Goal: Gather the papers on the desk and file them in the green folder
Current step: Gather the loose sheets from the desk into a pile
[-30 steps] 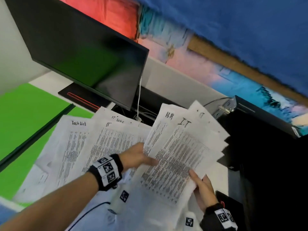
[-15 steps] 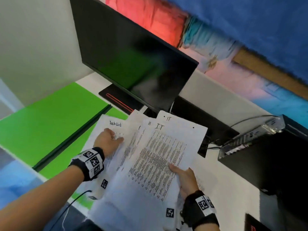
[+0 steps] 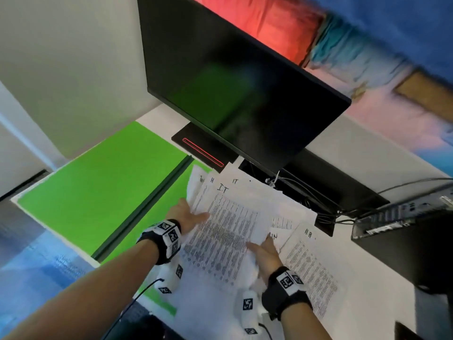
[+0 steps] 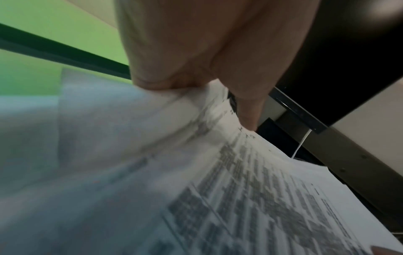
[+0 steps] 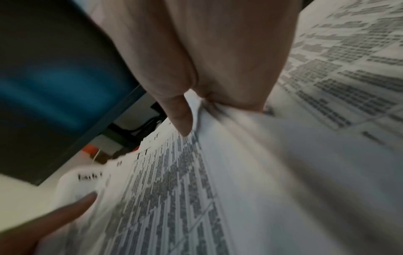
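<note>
A fanned stack of printed papers [image 3: 228,224], its top sheet headed "I.T", is held over the desk between both hands. My left hand [image 3: 190,215] grips its left edge, thumb on top [image 4: 246,103] and fingers underneath. My right hand [image 3: 262,251] grips the lower right edge the same way, the thumb [image 5: 181,117] pressing on the print. The green folder [image 3: 98,192] lies open on the left, and the stack's left edge overlaps its right flap. A sheet headed "H.R" [image 3: 316,271] lies loose on the desk to the right, with another sheet [image 3: 279,235] partly under the stack.
A black monitor [image 3: 232,94] stands just behind the papers on its base [image 3: 203,150]. Cables [image 3: 318,204] run behind the stack to a black box [image 3: 404,236] at the right. White desk [image 3: 372,310] shows beyond the loose sheet.
The fanned sheets have been drawn together and shifted left towards the folder. My left hand moved from lying on the sheets to gripping the stack's left edge. An "H.R" sheet now lies apart at the right.
</note>
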The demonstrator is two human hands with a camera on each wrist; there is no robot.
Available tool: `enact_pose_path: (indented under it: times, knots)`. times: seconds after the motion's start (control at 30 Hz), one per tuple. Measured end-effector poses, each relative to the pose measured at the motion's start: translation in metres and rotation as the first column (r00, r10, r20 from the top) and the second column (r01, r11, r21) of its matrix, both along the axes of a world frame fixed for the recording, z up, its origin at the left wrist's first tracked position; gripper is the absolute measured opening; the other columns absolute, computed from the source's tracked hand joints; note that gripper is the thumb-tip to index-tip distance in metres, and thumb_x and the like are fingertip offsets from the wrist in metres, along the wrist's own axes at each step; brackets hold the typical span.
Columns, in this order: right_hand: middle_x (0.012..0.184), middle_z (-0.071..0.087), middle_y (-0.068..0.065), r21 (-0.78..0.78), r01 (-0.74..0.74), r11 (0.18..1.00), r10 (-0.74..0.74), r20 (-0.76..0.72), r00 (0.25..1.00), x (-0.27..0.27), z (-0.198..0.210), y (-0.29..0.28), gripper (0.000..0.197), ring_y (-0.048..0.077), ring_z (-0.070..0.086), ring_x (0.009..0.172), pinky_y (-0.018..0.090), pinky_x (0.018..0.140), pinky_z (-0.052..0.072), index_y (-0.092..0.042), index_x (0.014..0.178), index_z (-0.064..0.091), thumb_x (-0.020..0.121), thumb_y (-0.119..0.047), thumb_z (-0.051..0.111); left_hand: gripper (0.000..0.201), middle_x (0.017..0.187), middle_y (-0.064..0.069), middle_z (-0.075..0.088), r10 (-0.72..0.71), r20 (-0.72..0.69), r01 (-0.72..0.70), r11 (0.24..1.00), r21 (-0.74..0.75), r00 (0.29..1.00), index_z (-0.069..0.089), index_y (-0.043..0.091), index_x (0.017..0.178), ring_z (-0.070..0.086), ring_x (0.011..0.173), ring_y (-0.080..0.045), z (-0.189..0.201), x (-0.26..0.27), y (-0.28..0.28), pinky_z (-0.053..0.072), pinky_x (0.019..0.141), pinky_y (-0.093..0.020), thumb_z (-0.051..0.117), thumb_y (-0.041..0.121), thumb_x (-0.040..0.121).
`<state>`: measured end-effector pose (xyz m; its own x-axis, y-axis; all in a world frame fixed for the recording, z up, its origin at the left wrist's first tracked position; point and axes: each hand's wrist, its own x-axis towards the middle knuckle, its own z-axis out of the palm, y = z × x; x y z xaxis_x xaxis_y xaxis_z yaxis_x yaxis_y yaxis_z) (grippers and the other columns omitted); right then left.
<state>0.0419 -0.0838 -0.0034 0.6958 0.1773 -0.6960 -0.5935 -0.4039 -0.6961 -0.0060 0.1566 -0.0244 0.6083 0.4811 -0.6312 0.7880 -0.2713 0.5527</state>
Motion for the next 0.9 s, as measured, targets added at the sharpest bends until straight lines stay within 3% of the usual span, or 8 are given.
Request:
enact_pose_path:
  times: [0.1,0.23,0.33,0.47,0.57,0.67,0.83,0.9]
  knots:
    - [0.164,0.024,0.003,0.011,-0.076,0.997,0.076,0.008,0.997,-0.004,0.0,0.014,0.079,0.027,0.03,0.147,0.04,0.116,0.029,-0.015,0.159,0.013,0.096,-0.025,0.061,0.062,0.117,-0.012,0.067,0.008,0.02,-0.008,1.0,0.001,1.0,0.052,0.006,0.124,0.065,0.103,-0.031,-0.001,0.005,0.007,0.058,0.083,-0.041,0.082,0.032,0.076]
    - [0.139,0.055,0.017,-0.203,0.164,0.965,-0.109,0.258,0.96,0.009,0.003,-0.013,0.051,0.033,0.055,0.125,0.042,0.107,0.043,-0.009,0.137,0.051,0.092,-0.028,0.065,0.048,0.11,-0.01,0.073,0.032,0.078,-0.029,0.999,-0.04,0.996,0.065,0.009,0.116,0.066,0.096,-0.029,0.001,0.015,0.014,0.055,0.085,-0.039,0.085,0.017,0.073]
    - [0.135,0.054,0.02,-0.569,0.386,0.726,-0.201,0.361,0.911,0.014,0.015,-0.068,0.05,0.04,0.054,0.12,0.049,0.102,0.046,-0.007,0.13,0.053,0.087,-0.028,0.068,0.052,0.11,-0.009,0.073,0.062,0.1,-0.05,0.991,-0.123,0.993,0.066,0.008,0.117,0.066,0.1,-0.027,0.005,0.022,0.013,0.053,0.088,-0.037,0.087,0.012,0.07]
    - [0.145,0.042,0.024,-0.86,0.296,0.417,-0.364,0.141,0.921,0.002,0.013,-0.16,0.105,0.039,0.043,0.132,0.046,0.107,0.037,0.001,0.143,0.038,0.07,-0.066,0.07,0.083,0.127,-0.014,0.066,0.13,0.072,-0.121,0.987,-0.107,0.989,0.054,0.007,0.132,0.063,0.115,-0.035,-0.003,0.029,0.014,0.054,0.096,-0.048,0.09,0.032,0.062]
    - [0.143,0.053,0.022,-0.802,0.25,0.542,-0.395,0.019,0.918,-0.008,-0.002,-0.194,0.11,0.036,0.056,0.125,0.039,0.105,0.043,0.003,0.141,0.049,0.068,-0.078,0.062,0.088,0.142,-0.021,0.052,0.119,0.009,-0.119,0.991,-0.054,0.993,0.035,-0.001,0.146,0.054,0.127,-0.039,-0.003,0.026,0.007,0.049,0.099,-0.044,0.083,0.026,0.077]
    - [0.124,0.066,0.023,-0.712,0.218,0.668,-0.288,0.023,0.957,-0.014,-0.018,-0.19,0.095,0.037,0.065,0.108,0.039,0.092,0.053,0.005,0.13,0.057,0.066,-0.061,0.078,0.07,0.129,-0.02,0.06,0.047,0.012,-0.045,0.996,-0.082,0.999,0.04,0.0,0.139,0.06,0.107,-0.035,-0.002,0.029,-0.003,0.054,0.09,-0.041,0.077,0.018,0.083]
    - [0.131,0.061,0.022,-0.622,0.209,0.755,-0.206,0.077,0.975,-0.017,-0.022,-0.177,0.07,0.039,0.06,0.118,0.038,0.096,0.048,0.006,0.13,0.055,0.08,-0.036,0.079,0.058,0.128,-0.014,0.065,-0.061,0.088,0.069,0.994,-0.085,0.994,0.049,0.004,0.135,0.063,0.11,-0.033,0.001,0.032,-0.016,0.052,0.087,-0.035,0.076,0.014,0.085]
    - [0.122,0.066,0.02,-0.577,0.203,0.791,-0.18,0.098,0.979,-0.012,-0.011,-0.177,0.057,0.037,0.064,0.109,0.041,0.096,0.051,0.004,0.122,0.061,0.079,-0.028,0.08,0.053,0.122,-0.014,0.067,-0.052,0.116,0.062,0.994,-0.085,0.992,0.053,0.005,0.131,0.062,0.1,-0.03,0.001,0.031,-0.015,0.051,0.079,-0.032,0.077,0.011,0.084]
